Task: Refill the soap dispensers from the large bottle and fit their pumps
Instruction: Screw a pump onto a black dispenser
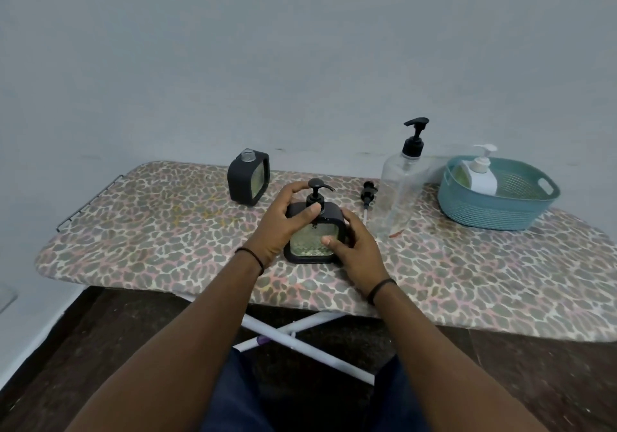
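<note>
Both hands' curled fingers grip the near dispenser (314, 234), left hand (283, 223) at its pump (317, 194), right hand (355, 248) steadying.

Both hands close round the near dispenser (314, 231), the left hand (280, 224) at its pump and the right hand (354, 248) on its side, so no gap is left between them. Beyond the left hand, near, stands the open-necked dispenser (248, 177); to that hand's left the counter (150, 231) lies bare out to the edge. Just beyond the right hand a loose pump (368, 198) lies flat, and beside it rises the tall clear bottle (399, 191) (the highest obstacle here). Further right, well apart from that hand, sits the teal basket (494, 208). The counter strip nearer than both wrists is free.
</note>
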`<state>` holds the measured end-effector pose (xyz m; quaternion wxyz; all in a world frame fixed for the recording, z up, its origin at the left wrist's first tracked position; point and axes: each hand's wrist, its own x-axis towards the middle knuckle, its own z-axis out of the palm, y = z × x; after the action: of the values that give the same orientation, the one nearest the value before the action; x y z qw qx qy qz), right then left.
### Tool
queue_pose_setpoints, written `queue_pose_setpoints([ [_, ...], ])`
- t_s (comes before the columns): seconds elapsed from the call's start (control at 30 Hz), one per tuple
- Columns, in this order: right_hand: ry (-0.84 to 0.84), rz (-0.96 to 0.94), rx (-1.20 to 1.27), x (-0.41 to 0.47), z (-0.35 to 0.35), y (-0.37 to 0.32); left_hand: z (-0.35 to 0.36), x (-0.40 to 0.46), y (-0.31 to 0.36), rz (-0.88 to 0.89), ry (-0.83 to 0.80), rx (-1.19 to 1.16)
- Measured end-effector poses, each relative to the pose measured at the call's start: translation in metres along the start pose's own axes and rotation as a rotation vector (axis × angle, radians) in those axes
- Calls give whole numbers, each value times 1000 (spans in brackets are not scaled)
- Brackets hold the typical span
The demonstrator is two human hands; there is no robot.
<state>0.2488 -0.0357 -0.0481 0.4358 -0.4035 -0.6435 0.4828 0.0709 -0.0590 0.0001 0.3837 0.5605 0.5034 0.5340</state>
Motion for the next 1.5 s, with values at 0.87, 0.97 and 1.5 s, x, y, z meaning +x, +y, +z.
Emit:
queue_pose_setpoints([
  [0.87,30,9,-4,19,7,14,16,7,-31,266,314,336],
  [0.97,30,10,-7,18,7,13,20,7,-28,231,339,326],
  [1.5,34,7,0,18,6,12,23,7,-31,186,377,321],
])
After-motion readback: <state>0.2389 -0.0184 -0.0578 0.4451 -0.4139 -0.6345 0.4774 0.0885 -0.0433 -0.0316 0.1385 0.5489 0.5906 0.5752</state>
